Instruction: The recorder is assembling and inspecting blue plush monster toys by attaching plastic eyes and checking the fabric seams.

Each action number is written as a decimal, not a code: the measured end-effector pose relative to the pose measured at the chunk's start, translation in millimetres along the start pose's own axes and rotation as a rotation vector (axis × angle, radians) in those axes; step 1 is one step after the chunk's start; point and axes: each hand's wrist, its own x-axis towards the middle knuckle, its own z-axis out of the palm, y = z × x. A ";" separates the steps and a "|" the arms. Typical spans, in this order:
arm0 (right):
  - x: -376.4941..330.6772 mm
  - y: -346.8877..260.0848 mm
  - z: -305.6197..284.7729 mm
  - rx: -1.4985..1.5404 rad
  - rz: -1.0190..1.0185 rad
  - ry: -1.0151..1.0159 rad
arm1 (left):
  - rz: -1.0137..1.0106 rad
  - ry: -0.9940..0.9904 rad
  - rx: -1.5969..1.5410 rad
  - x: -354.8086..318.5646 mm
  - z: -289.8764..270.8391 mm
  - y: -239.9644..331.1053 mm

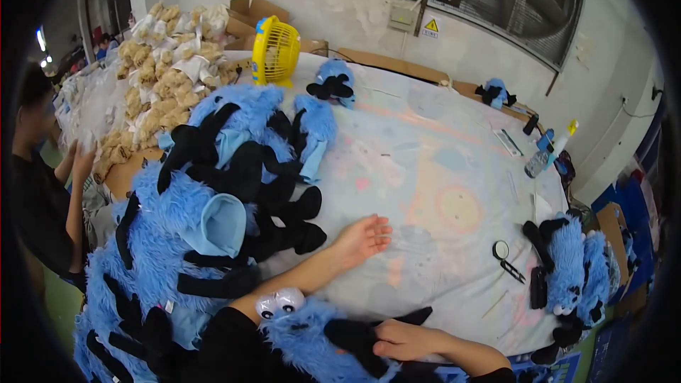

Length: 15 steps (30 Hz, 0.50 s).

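- Left hand (364, 236), centre of the frame, lies flat and released on the pale tablecloth (440, 170).
- Right hand (399, 340), bottom centre, grasps the blue plush toy (312, 337) by 1 black limb.
- Best to keep that grip near the seam while turning it.

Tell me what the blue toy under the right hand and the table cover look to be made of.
Blue toy: long shaggy synthetic plush, judging by its matted fibres; black limbs look like smoother fleece. Table cover: thin printed cloth, matte and faintly wrinkled, probably cotton or polyester.

Even indoor light, sharp centre, fisheye-bent dark rim.
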 end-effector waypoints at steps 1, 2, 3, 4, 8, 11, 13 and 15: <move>7.7 2.5 0.5 0.036 -0.128 0.070 | -0.023 0.016 -0.061 10.2 -3.8 -5.4; 20.2 -5.5 -3.6 0.030 -0.138 0.055 | -0.006 0.025 -0.062 14.4 -0.9 -5.9; 35.6 -20.8 -5.2 -0.089 -0.262 0.422 | -0.010 -0.017 0.008 15.9 3.4 -6.7; 49.5 -30.2 -5.9 -0.202 -0.386 0.790 | -0.012 -0.056 0.078 16.7 7.6 -8.0; 84.6 -17.2 21.0 -0.414 -0.357 0.758 | 0.012 -0.073 0.058 21.7 14.5 -6.4; 86.6 -12.7 21.0 -0.317 -0.249 0.661 | 0.002 -0.076 0.032 22.3 8.8 0.7; 80.0 -13.9 16.7 0.000 -0.067 0.467 | 0.013 -0.100 0.066 18.1 4.9 7.4; 70.6 -9.1 4.6 0.103 -0.068 0.579 | 0.018 -0.107 0.085 13.1 2.8 13.1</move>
